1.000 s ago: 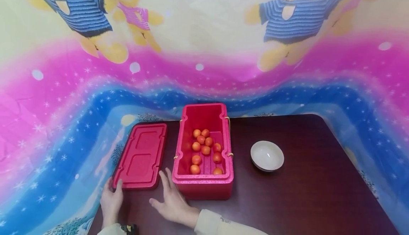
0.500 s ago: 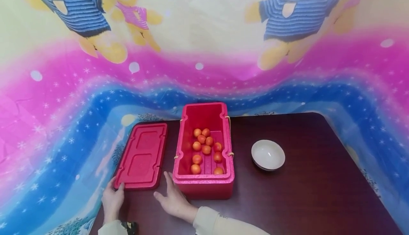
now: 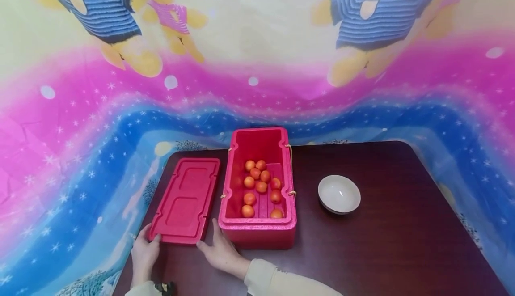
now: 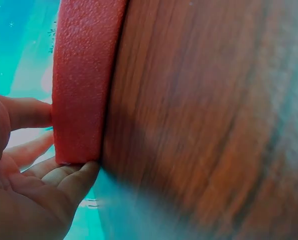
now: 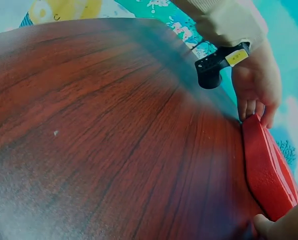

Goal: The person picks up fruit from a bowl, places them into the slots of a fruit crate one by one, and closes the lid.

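In the head view a flat red lid lies on the dark table left of an open red box. My left hand grips the lid's near left corner, its thumb over the top and its fingers at the outer side and underneath; the left wrist view shows fingertips under the lid's edge. At the near right corner is my right hand, fingers fairly straight between lid and box, thumb by the lid's corner. Several round orange-red fruits, possibly tomatoes, lie inside the box.
A white bowl stands right of the box on the dark wood table. Thin cord handles hang at the box's sides. A patterned cloth with bears closes off the back and sides.
The lid has slid right and slightly toward me, closer to the box, with my left hand moving along on its corner. My right hand's thumb has come up to the lid's near right corner.
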A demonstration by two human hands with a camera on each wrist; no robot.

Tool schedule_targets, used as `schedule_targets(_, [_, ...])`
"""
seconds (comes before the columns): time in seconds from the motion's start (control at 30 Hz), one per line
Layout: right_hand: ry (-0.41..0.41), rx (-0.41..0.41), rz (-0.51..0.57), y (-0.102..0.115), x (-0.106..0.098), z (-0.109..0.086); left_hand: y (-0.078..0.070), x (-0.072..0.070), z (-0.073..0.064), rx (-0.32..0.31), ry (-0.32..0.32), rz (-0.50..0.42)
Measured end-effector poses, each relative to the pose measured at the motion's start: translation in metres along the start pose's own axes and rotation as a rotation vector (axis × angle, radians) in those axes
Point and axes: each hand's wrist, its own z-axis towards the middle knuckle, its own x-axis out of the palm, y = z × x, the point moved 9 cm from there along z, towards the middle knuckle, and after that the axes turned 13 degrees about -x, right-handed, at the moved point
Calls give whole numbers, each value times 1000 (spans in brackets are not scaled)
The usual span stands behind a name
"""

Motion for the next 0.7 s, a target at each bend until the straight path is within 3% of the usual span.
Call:
schedule_targets(0.33, [11,-48,-116,2,1,1,-1,6,-8,-15,95,4])
schedule_targets(0.7, [26,-84,-92,9,5,-5,3,4,-15,-42,200,-52])
